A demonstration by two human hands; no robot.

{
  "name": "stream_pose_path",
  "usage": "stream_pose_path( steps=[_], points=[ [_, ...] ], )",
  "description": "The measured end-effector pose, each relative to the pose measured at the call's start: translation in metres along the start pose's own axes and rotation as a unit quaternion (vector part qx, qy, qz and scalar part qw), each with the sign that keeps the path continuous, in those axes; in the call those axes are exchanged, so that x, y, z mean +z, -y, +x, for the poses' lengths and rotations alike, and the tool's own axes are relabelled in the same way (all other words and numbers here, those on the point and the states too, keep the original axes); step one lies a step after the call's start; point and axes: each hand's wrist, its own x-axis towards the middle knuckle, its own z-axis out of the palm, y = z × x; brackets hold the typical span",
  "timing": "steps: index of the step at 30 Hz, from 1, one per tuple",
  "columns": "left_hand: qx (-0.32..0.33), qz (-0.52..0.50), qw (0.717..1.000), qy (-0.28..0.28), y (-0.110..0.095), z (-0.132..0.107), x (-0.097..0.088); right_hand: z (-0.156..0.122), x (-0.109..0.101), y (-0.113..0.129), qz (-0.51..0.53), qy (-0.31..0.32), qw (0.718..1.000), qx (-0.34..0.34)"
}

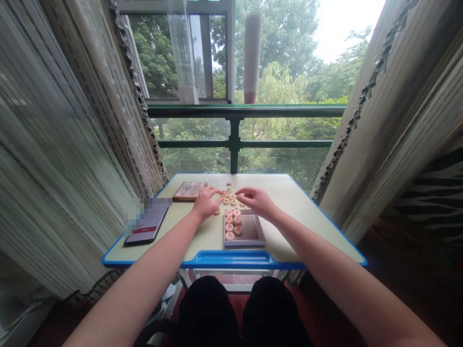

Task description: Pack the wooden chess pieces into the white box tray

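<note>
Round xiangqi pieces (226,201) with carved characters lie loosely grouped on the pale table, between my two hands. My left hand (207,202) reaches in from the left, its thumb and index finger apart beside the pieces. From the right, my right hand (256,200) hovers over the group's edge, thumb and index finger stretched out and a little apart. Nothing shows clearly held in either hand. In front of them sits a shallow open box (253,230). Red-marked pieces (229,226) stand in two columns along its left side; the right part shows its bare bottom.
A flat decorated box lid (188,191) lies at the table's back left. Nearer on the left is a phone (148,229). The blue-edged table (296,221) has a pen groove (233,259) at its front. Curtains (119,96) hang on both sides; a green railing (246,111) stands behind.
</note>
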Motion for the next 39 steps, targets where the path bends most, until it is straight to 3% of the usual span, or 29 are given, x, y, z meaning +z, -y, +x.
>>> stream_pose_path(
  steps=[5, 11, 14, 19, 23, 28, 35, 39],
  points=[
    [-0.036, -0.002, 0.999, -0.006, 0.011, 0.004, -0.001, 0.036, 0.002, 0.006, -0.072, 0.074, 0.994, 0.023],
    [-0.023, 0.042, 0.999, -0.018, 0.029, 0.009, -0.010, 0.062, 0.019, -0.012, -0.169, 0.154, 0.974, -0.003],
    [-0.013, 0.052, 0.998, 0.028, 0.033, 0.010, -0.014, 0.072, 0.024, -0.022, -0.200, 0.165, 0.965, -0.033],
    [-0.018, 0.041, 0.986, 0.160, 0.032, 0.010, -0.028, 0.088, 0.024, -0.024, -0.184, 0.206, 0.956, -0.094],
    [0.005, 0.062, 0.978, 0.200, 0.030, 0.008, -0.036, 0.092, 0.035, -0.024, -0.167, 0.253, 0.946, -0.117],
    [0.020, 0.089, 0.969, 0.231, 0.028, 0.008, -0.032, 0.087, 0.051, -0.028, -0.171, 0.267, 0.941, -0.118],
    [0.044, 0.095, 0.966, 0.237, 0.027, 0.008, -0.027, 0.086, 0.050, -0.025, -0.209, 0.250, 0.939, -0.114],
    [0.028, 0.110, 0.979, 0.167, 0.029, 0.008, -0.023, 0.088, 0.048, -0.021, -0.208, 0.234, 0.945, -0.097]
  ],
)
